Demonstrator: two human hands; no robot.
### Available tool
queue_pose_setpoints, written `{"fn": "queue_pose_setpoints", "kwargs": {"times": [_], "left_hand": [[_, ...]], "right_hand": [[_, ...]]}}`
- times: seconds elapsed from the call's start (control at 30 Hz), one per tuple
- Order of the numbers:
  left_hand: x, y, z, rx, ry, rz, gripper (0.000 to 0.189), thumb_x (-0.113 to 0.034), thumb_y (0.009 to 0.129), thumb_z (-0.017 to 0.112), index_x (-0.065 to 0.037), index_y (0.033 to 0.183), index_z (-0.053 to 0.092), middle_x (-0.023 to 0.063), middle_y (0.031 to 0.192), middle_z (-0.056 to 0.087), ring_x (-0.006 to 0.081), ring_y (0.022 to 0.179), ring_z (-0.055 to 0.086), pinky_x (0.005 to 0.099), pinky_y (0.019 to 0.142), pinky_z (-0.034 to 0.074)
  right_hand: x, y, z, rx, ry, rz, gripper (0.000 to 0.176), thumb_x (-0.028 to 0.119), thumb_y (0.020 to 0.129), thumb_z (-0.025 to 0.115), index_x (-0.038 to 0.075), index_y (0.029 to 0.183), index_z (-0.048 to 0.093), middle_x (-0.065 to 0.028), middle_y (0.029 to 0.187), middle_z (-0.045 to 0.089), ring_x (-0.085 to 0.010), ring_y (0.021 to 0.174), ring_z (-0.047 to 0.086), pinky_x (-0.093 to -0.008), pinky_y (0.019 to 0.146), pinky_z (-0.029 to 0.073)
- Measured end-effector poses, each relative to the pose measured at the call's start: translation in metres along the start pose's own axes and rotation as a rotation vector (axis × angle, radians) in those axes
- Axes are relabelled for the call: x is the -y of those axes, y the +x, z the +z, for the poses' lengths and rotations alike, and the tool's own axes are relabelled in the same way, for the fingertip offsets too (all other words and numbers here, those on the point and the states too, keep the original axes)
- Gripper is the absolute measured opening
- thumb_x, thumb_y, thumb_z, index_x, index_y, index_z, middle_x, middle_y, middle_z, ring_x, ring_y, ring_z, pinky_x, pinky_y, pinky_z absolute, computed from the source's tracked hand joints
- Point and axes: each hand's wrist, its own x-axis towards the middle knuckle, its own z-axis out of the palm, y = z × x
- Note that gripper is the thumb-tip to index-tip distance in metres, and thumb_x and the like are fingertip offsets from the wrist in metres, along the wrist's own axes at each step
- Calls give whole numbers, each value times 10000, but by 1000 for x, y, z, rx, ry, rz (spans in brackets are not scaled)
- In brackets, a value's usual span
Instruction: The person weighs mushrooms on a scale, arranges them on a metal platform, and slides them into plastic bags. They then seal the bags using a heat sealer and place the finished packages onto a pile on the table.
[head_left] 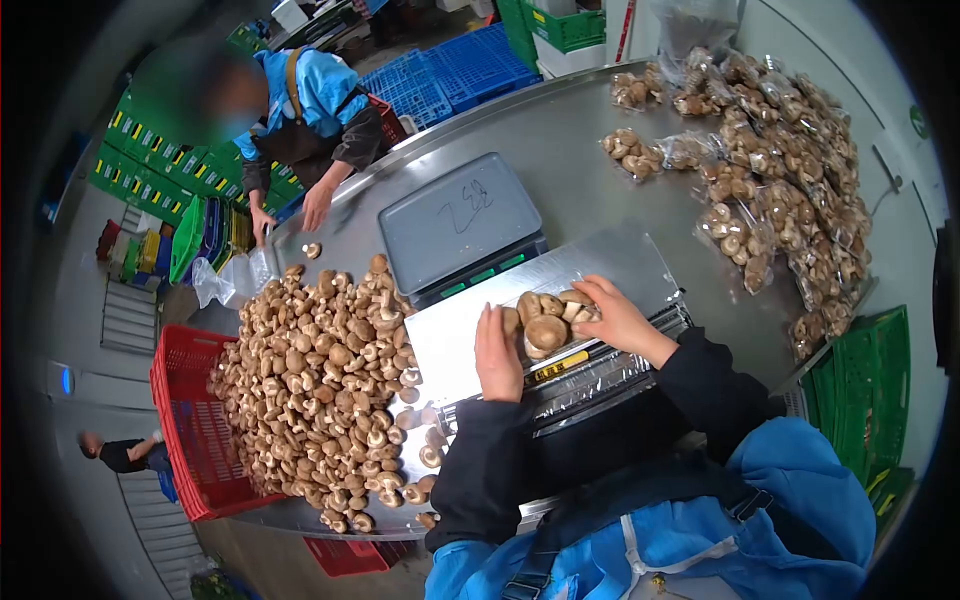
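Observation:
A small cluster of brown shiitake mushrooms (546,336) sits on the flat plate of a film-wrapping machine (455,345), held between my two hands. Against the cluster's left side presses my left hand (497,357), its fingers long and close together. My right hand (622,322) curves round the right side, fingers over the mushrooms at that end. Just below the cluster, a yellow label (560,367) marks the machine's front bar, near clear film (590,388).
Loose shiitake (320,380) are heaped at left beside a red crate (190,430). A grey-topped scale (460,220) stands behind the machine. Bagged mushrooms (775,190) pile up at right, above green crates (860,390). Across the table, a co-worker's hand (318,205) is near a plastic bag (230,280).

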Motion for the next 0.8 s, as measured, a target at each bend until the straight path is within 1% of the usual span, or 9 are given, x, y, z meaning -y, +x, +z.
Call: {"fn": "queue_pose_setpoints", "kwargs": {"times": [0.17, 0.4, 0.43, 0.47, 0.53, 0.6, 0.67, 0.73, 0.8], "left_hand": [[4, -19, -6, 96, -358, -98, 512, -69, 875, 570, 40, 1345, 397, 229, 1367, 433, 344, 1285, 413, 378, 1075, 319], [-18, -32, -5, 109, -86, -61, 541, -143, 894, 568, 57, 1355, 367, 265, 1372, 412, 383, 1281, 405, 412, 1069, 320], [-12, -35, -5, 75, -188, -87, 548, -134, 898, 570, 58, 1363, 354, 260, 1369, 417, 371, 1289, 402, 401, 1066, 322], [-9, -40, -8, -3, -421, -246, 549, -122, 896, 582, 42, 1368, 354, 245, 1391, 399, 361, 1262, 425, 390, 1040, 344], [-20, -40, -47, -177, -345, -269, 410, -99, 886, 591, 35, 1257, 482, 236, 1245, 528, 335, 1112, 531, 388, 947, 411], [4, -63, -85, -90, -68, -378, 205, -104, 873, 607, 27, 1030, 605, 181, 968, 632, 314, 913, 587, 390, 829, 450], [11, -87, -96, -96, 155, -449, 146, -133, 840, 651, 12, 832, 647, 124, 765, 622, 310, 795, 589, 400, 744, 457], [12, -104, -90, -24, 487, -189, 196, -183, 795, 701, -7, 719, 658, 119, 742, 613, 315, 759, 567, 420, 688, 439], [-10, -108, -70, -7, 561, -266, 249, -231, 757, 734, -17, 669, 640, 114, 707, 581, 333, 750, 554, 440, 697, 426]], "right_hand": [[-8, -2, -1, -9, -3, -26, 664, 286, 795, 690, 12, 1335, 415, -187, 1370, 379, -352, 1264, 385, -390, 1038, 348], [-11, -6, 0, -44, -98, -97, 699, 289, 811, 678, -11, 1358, 364, -215, 1345, 396, -369, 1248, 396, -410, 1041, 343], [-13, -8, -7, -30, -29, -82, 693, 285, 809, 680, -9, 1354, 370, -218, 1334, 408, -370, 1239, 406, -410, 1040, 345], [-14, -12, -15, -16, 41, -65, 686, 281, 807, 681, -8, 1349, 375, -221, 1324, 420, -371, 1231, 417, -411, 1039, 347], [-13, -34, -44, -178, 3, -126, 541, 262, 793, 691, -1, 1227, 504, -177, 1195, 533, -346, 1152, 478, -410, 991, 379], [-23, -59, -72, -255, -197, -106, 344, 271, 773, 707, 13, 990, 637, -105, 980, 603, -298, 1015, 521, -409, 883, 416], [-23, -81, -83, -232, -377, 20, 264, 282, 760, 713, 36, 841, 659, -68, 869, 595, -267, 933, 520, -397, 824, 408], [-24, -99, -72, -219, -516, 39, 246, 294, 753, 716, 54, 732, 665, -48, 795, 585, -249, 876, 523, -385, 785, 400], [-35, -101, -41, -225, -619, -62, 262, 306, 751, 714, 67, 664, 654, -45, 758, 572, -244, 845, 530, -373, 765, 393]]}}
